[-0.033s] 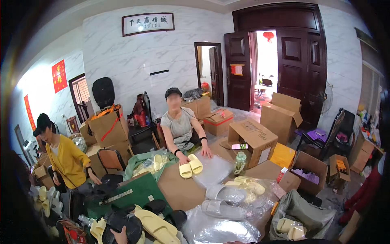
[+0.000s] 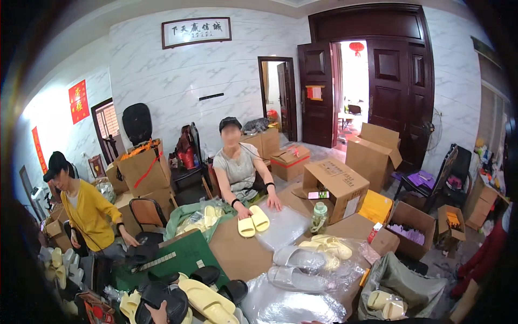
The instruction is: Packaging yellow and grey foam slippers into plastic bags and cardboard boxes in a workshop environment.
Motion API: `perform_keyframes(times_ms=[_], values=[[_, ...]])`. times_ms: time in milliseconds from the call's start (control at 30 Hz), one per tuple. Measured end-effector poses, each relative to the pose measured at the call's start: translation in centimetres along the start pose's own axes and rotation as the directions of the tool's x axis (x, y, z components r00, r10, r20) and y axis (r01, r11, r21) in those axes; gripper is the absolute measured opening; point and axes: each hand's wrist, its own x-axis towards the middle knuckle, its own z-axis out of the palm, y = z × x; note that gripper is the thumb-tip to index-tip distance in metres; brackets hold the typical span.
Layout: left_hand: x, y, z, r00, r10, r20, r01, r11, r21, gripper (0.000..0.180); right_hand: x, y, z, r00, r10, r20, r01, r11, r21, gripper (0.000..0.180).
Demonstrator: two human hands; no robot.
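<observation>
At the lower left edge, my left hand (image 2: pixel 157 314) grips a black slipper (image 2: pixel 171 301), its fingers partly hidden beneath. Beside that slipper lies a large pale yellow slipper (image 2: pixel 208 301), with more black slippers (image 2: pixel 234 291) around it. Only a sliver of what seems to be my right hand (image 2: pixel 312 322) shows at the bottom edge, its fingers hidden. Nearest to it is a sheet of clear plastic wrap (image 2: pixel 294 306). Just beyond, grey slippers (image 2: pixel 294 278) lie in clear plastic, and yellow slippers (image 2: pixel 337 248) in plastic sit farther back.
Across the table a person in grey (image 2: pixel 237 167) touches a yellow slipper pair (image 2: pixel 253 221). A person in a yellow cardigan (image 2: pixel 89 213) handles a dark slipper at left. A green bottle (image 2: pixel 319 217) and open carton (image 2: pixel 335 189) stand right of centre. A grey sack (image 2: pixel 407 286) holds wrapped slippers.
The black slipper and my left hand have shifted very slightly. All else looks the same.
</observation>
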Motion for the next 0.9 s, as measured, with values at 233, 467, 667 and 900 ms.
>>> perform_keyframes(times_ms=[233, 467, 667, 900], values=[[2.6, -4.5, 0.4, 0.938, 0.208, 0.277, -0.107, 0.935, -0.338, 0.037, -0.5, -0.3, -0.9, 1.0, -0.002, -0.003, 0.002, 0.998, 0.06, 0.061], [5.5, -8.3, 2.0, 0.973, 0.185, 0.138, -0.032, 0.702, -0.711, 0.065, 0.4, 0.2, 0.9, 0.998, 0.052, 0.044, -0.058, 0.99, 0.126, 0.062], [-1.5, 4.2, 0.9, 0.976, 0.024, 0.215, 0.163, 0.572, -0.804, 0.065, 0.0, -0.6, -0.8, 0.991, 0.091, 0.094, -0.108, 0.974, 0.197, 0.062], [-10.9, 12.8, 2.6, 0.819, 0.145, 0.556, 0.498, 0.302, -0.813, 0.037, -0.4, -0.1, -1.9, 0.994, -0.053, 0.095, 0.055, 0.998, -0.018, 0.053]])
